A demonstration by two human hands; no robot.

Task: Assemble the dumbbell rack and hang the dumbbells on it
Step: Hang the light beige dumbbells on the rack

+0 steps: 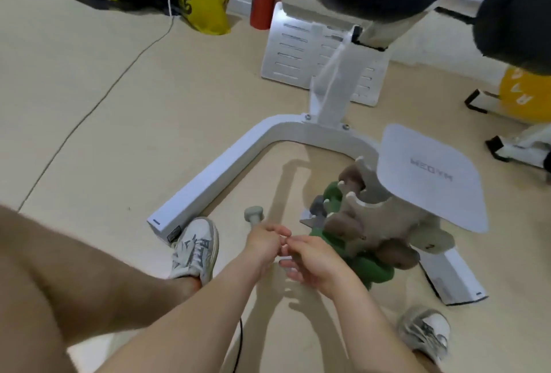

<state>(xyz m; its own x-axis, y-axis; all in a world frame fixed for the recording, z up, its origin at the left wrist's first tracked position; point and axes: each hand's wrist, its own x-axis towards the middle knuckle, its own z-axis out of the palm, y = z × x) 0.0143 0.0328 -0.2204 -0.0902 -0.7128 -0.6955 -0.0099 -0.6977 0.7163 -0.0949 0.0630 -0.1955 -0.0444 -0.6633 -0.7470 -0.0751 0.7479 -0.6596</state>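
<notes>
A workout room: white exercise machine [238, 146], beige floor mats [89, 80], coloured dumbbells [337, 196] on a small rack [387, 217]

I log: beige rack [384, 217] carries green dumbbells [335, 196] and brown dumbbells [399, 254] (edges blurred); grey dumbbell [253, 214] off-rack at its 9 o'clock.

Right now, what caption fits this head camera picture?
Left hand grips a grey dumbbell beside a rack holding green dumbbells and brown dumbbells.

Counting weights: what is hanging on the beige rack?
Brown dumbbells and green dumbbells hang on the rack; the white seat hides its far side.
</notes>
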